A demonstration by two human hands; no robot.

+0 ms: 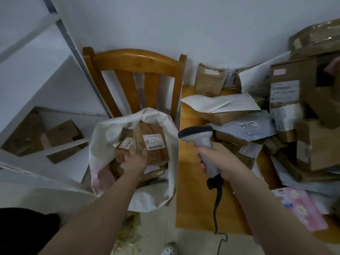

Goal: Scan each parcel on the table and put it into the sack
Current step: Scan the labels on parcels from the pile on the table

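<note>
Glossy wooden chair (136, 60), cardboard parcels (228, 115)

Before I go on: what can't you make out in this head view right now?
- Left hand in the sack: seen from the back, so any grip on the labelled box is hidden.
- Label text: too small and blurred.
- Parcels on the table: overlapped and cut by the right edge, no count.
- Scanner in the right hand: window faces away.

Your left hand (136, 159) reaches forward, palm down with fingers spread loose and gripping nothing, while your right hand (215, 159) is fisted tight, knuckles up, arm extended.
</note>
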